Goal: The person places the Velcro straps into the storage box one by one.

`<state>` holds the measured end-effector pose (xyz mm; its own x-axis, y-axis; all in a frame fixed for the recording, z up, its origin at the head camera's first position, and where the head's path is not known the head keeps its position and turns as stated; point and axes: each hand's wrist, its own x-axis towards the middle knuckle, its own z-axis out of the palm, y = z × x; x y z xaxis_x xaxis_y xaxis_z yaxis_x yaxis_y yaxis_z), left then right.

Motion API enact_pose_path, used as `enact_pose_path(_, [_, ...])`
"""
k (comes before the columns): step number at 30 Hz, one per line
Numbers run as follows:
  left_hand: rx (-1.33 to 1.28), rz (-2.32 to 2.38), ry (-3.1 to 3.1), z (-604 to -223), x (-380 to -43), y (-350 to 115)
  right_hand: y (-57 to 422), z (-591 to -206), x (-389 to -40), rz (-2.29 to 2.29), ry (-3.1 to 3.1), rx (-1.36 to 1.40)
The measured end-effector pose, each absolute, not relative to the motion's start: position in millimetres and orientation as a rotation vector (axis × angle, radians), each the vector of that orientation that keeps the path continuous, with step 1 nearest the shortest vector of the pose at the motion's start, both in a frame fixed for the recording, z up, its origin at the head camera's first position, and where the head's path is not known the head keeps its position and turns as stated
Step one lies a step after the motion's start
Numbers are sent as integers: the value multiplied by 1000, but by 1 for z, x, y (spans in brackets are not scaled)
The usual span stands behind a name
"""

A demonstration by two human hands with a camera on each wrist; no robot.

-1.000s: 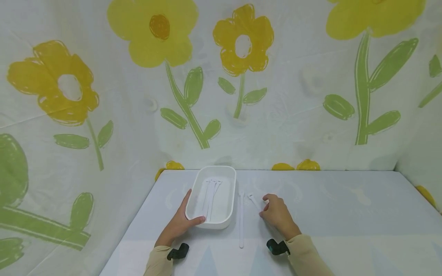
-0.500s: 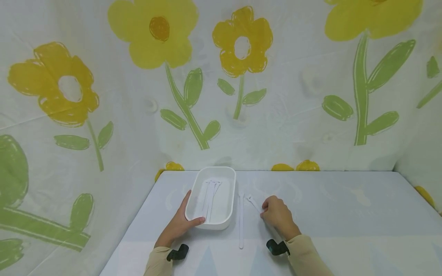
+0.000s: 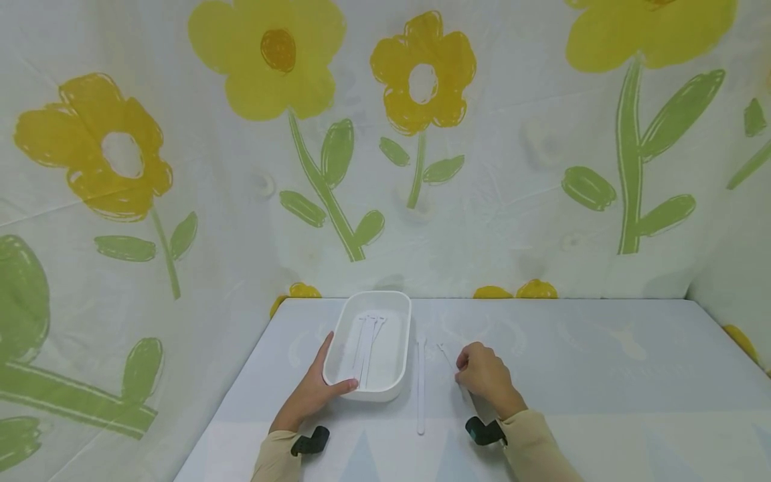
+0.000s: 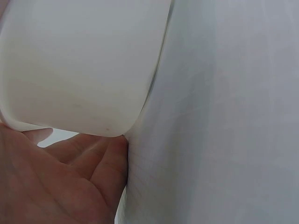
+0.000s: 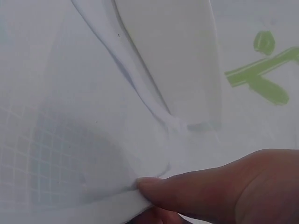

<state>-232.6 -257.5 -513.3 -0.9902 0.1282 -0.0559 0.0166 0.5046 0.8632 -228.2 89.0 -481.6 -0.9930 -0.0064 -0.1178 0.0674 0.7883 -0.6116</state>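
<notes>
The right hand (image 3: 489, 380) pinches a white strip (image 5: 110, 208) between thumb and finger, and the white box (image 3: 394, 393) lies to that hand's left, with a loose strip (image 3: 421, 398) on the bench (image 3: 602, 375) between them. The pinched strip slants: one end pokes out ahead and leftward of the right hand, the rest running back toward the wrist; whether it touches the bench I can't tell. The loose strip, just beside the box, points straight away from the person, nearer the right hand than the left. The left hand (image 3: 313, 388) grips the box's near left corner, thumb over the rim, so the strips inside (image 3: 367, 355) lie ahead and rightward of it.
</notes>
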Motion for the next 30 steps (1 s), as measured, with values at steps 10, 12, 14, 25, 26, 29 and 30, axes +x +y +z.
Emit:
enact_pose_path(10, [117, 1487, 2639, -514, -232, -258, 93, -482, -232, -1048, 2814, 55])
enact_pose_path(12, [116, 1484, 2641, -514, -232, -258, 95, -483, -233, -1070, 2804, 47])
enact_pose_path(14, [117, 1480, 2643, -514, -232, -257, 96, -485, -234, -1102, 2784, 40])
enact_pose_path(25, [115, 1487, 2637, -514, -233, -257, 98, -486, -239, -1240, 2679, 64])
enact_pose_path(26, [115, 1487, 2639, -514, -233, -257, 98, -486, -239, -1253, 2672, 72])
enact_pose_path(29, [119, 1497, 2632, -514, -233, -258, 98, -484, -239, -1277, 2653, 84])
enact_pose_path(30, [120, 1500, 2630, -514, -232, -258, 98, -484, -239, -1289, 2644, 93])
